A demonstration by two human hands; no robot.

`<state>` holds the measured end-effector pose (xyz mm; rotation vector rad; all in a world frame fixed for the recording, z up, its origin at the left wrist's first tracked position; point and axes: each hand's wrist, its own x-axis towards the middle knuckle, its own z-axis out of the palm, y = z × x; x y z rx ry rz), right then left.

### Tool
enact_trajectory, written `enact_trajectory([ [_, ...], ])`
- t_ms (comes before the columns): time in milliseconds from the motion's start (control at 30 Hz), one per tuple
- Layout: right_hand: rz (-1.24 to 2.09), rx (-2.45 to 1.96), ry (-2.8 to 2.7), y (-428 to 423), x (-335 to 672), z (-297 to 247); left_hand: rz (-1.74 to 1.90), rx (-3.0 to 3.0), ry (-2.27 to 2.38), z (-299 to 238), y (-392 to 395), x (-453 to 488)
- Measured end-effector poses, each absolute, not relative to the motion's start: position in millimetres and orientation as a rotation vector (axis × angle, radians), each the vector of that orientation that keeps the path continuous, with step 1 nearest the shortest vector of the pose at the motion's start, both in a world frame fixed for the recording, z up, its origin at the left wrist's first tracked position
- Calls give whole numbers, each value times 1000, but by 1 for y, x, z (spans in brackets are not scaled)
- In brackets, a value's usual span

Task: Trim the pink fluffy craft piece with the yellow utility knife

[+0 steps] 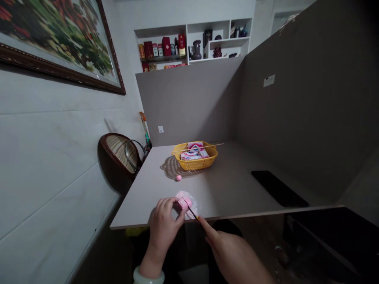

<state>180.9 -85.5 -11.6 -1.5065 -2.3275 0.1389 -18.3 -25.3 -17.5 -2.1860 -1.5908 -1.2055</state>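
Note:
My left hand (164, 223) grips a soft pink lump (185, 202) at the table's front edge, with a sheer, filmy wrap (194, 207) bunched around it. My right hand (233, 256) pinches a thin dark tool (191, 210), whose tip presses into the top of the lump. Its exact kind is hard to tell. A small pink ball (179, 178) lies farther along the tabletop, apart from both hands. A pale green bangle (148, 276) circles my left wrist.
A yellow plastic basket (195, 162) holding pink-and-white boxes and long wooden sticks stands mid-table. A black flat slab (278, 188) lies at the right. A round wooden-backed mirror (120, 154) leans at the far left corner. Partition walls bound the grey table (227, 185).

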Motion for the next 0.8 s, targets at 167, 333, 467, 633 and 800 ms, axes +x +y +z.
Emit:
enact_trajectory([
  [167,158,-1565,-2354,-80,173,4,-1202,-2178,-1597,-14,-26,-18],
  [333,187,-1541,-2325,-74,167,6,-1197,-2171,-1579,-15,-25,-20],
  [467,190,-1593,-2382,-87,180,0,-1193,-2195,-1601,-16,-24,-21],
  [633,88,-1479,-2295,-76,171,6,-1196,-2195,-1631,-16,-25,-18],
  [800,153,-1490,-2296,-80,177,-1,-1194,-2222,-1655,-14,-26,-18],
])
